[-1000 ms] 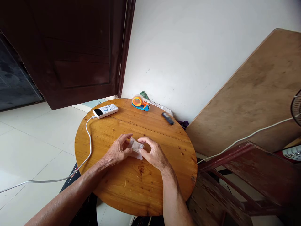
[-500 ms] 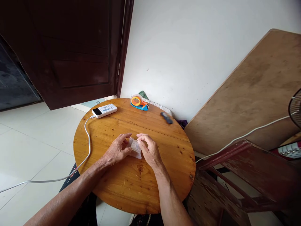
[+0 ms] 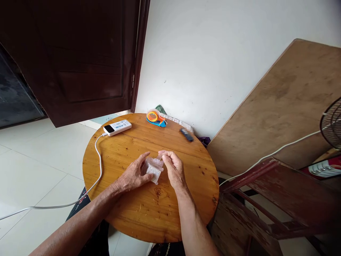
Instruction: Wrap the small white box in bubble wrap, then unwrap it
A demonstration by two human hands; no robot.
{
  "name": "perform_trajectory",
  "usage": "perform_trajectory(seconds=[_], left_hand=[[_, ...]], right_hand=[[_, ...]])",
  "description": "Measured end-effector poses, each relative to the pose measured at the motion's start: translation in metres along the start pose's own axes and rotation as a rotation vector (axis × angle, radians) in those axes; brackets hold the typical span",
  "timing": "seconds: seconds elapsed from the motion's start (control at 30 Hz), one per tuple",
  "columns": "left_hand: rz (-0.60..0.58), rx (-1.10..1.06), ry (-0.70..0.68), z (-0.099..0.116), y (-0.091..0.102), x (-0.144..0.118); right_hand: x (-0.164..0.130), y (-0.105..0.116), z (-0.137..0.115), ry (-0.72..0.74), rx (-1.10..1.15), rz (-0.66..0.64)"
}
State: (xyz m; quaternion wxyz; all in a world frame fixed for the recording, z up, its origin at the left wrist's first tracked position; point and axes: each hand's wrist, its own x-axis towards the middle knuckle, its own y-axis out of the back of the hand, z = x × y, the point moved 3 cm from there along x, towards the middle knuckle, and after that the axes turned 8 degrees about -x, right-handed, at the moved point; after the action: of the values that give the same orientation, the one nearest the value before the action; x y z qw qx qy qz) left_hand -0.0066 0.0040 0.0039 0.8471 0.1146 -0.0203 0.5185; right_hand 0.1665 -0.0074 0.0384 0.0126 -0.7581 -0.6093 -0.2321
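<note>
A small whitish rectangular packet (image 3: 153, 173) in thin clear plastic film (image 3: 157, 163) rests on the round wooden table (image 3: 128, 213); what it contains I cannot make out. My left hand (image 3: 134, 174) holds the packet from the left, its thumb pressed on the top and the fingers along the far left side. To the right, my right hand (image 3: 173, 169) is closed in a pinch, thumb against fingers, on the loose far end of the film, which is lifted off the table.
Toward the back left lies a white power bank (image 3: 117, 128) with a white cable (image 3: 100, 160) running off the left edge. A blue and orange tape dispenser (image 3: 157, 119) and a blurred dark object (image 3: 186, 135) lie at the back, near the wall. A fan (image 3: 331, 122) stands far right.
My right hand has drawn the film up and away from the packet, so more of it spreads out. The left thumb now presses on the packet's top, which has turned slightly.
</note>
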Motion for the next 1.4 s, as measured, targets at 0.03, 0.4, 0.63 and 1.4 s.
perform_trajectory(seconds=[0.03,0.4,0.63,1.4], left_hand=[[-0.023,-0.071,-0.005,0.001,-0.003,-0.001],[-0.128,-0.295,-0.068,-0.005,-0.010,-0.005],[-0.111,-0.279,-0.043,-0.005,-0.009,-0.004],[-0.163,-0.385,0.155,0.010,0.000,-0.007]], right_hand=[[0.001,0.002,0.003,-0.029,0.031,0.030],[0.005,0.006,0.022,-0.320,0.259,0.154],[0.005,0.010,0.022,-0.412,0.254,-0.012],[0.010,0.013,0.033,-0.268,0.068,0.216]])
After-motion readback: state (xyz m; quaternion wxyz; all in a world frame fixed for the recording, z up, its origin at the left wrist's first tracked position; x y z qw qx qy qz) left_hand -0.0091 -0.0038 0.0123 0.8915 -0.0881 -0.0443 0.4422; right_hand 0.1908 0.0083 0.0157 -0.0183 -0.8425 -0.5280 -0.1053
